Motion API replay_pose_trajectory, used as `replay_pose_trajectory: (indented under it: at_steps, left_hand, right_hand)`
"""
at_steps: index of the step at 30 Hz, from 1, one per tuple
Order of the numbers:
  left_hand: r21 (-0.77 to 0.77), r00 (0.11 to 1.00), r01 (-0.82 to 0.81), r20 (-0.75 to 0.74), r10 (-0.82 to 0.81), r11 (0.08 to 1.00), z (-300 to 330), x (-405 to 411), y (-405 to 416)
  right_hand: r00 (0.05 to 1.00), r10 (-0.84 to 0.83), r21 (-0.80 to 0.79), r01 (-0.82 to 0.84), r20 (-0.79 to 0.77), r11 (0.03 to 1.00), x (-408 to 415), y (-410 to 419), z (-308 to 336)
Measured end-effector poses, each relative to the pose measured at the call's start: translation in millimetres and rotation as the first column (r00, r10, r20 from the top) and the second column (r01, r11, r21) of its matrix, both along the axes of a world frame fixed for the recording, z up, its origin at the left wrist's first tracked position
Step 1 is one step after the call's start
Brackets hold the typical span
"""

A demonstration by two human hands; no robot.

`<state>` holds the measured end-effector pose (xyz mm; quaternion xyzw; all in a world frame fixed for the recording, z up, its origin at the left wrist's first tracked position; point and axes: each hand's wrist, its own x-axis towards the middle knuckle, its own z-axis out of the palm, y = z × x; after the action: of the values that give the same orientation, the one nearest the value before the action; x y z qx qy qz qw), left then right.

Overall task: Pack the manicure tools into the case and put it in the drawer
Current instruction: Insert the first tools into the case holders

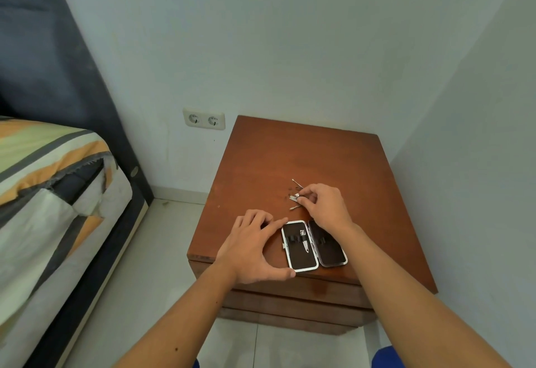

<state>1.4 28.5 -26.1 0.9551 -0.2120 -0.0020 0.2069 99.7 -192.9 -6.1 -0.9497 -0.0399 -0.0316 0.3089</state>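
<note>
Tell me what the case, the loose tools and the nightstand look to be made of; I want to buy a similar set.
The case seems to have a shiny metal or chromed rim, judging by its bright edge, and a matte black lining, perhaps fabric or foam. The loose tools, one pinched by the right hand, look like polished steel: silvery with glints. The nightstand looks like reddish-brown wood or veneer with a smooth, faintly glossy top.

Case (314, 245): open flat near bench (261, 164) front edge, one tool strapped in.
Left hand (255, 247): at case's 9 o'clock, fingers touching rim.
Right hand (323, 203): at 12 o'clock, pinching small metal tool (295, 197).
</note>
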Motion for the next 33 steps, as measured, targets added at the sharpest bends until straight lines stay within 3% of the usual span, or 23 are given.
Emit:
replay_pose_trajectory:
  at_steps: [3,7,10,16,27,33]
  left_hand:
    - [0.017,1.0,-0.006,0.003,0.006,1.0,0.2,0.7,-0.8]
    - [0.029,0.999,-0.038,-0.023,0.039,0.999,0.9,0.0,-4.7]
    - [0.008,0.998,-0.055,-0.018,0.055,0.998,1.2,0.9,-5.2]
    - [-0.05,0.998,-0.051,-0.051,0.049,0.997,-0.5,3.0,-2.7]
    - [-0.081,0.996,-0.042,-0.086,0.035,0.996,-0.8,6.9,0.3]
    - [-0.09,0.995,-0.05,-0.091,0.042,0.995,1.1,6.6,-0.4]
  right_hand:
    - [1.0,0.004,-0.02,-0.004,-0.012,1.0,-1.6,-0.6,3.7]
    - [0.996,0.011,-0.046,-0.007,0.088,0.999,-8.5,-2.4,9.2]
    - [0.993,-0.02,0.093,0.009,0.113,0.996,-16.6,-5.3,13.3]
    - [0.999,0.032,0.371,-0.018,-0.033,0.928,-36.6,-7.2,10.4]
    - [0.979,0.151,0.42,-0.079,-0.14,0.904,-45.3,-1.6,3.3]
    - [0.98,0.125,0.404,-0.054,-0.152,0.913,-41.8,2.6,-2.5]
